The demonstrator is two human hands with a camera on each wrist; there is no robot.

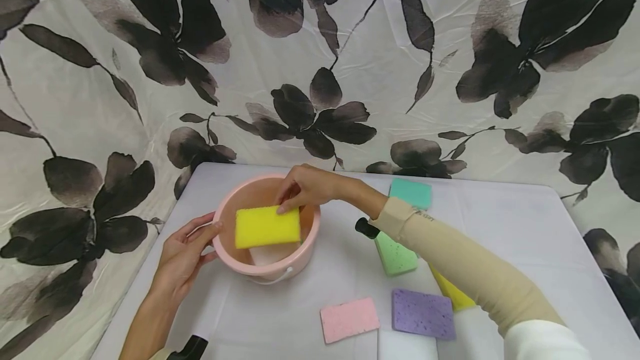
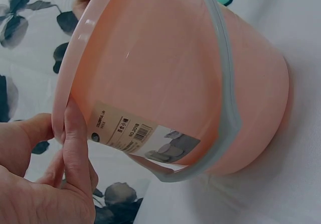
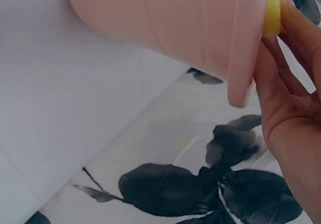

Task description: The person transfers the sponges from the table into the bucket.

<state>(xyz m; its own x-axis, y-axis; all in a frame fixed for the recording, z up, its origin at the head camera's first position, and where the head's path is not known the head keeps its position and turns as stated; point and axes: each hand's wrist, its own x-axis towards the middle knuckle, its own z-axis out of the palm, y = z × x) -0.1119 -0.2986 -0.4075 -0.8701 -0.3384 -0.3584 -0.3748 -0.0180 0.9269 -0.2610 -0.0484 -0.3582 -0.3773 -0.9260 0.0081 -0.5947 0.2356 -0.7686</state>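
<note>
A pink plastic bucket stands upright at the left of the table. At its left side my left hand pinches the rim between thumb and fingers, also plain in the left wrist view, where a label and the grey handle show on the bucket's side. My right hand reaches over the far right rim. Between its thumb and fingers it holds a yellow sponge over the bucket's mouth. Beneath that sponge, a white piece lies inside, partly hidden.
On the white-covered table lie a pink sponge, a purple sponge, a green sponge, a teal sponge and another yellow one partly under the right forearm. A white piece sits at the front. Flowered cloth hangs behind.
</note>
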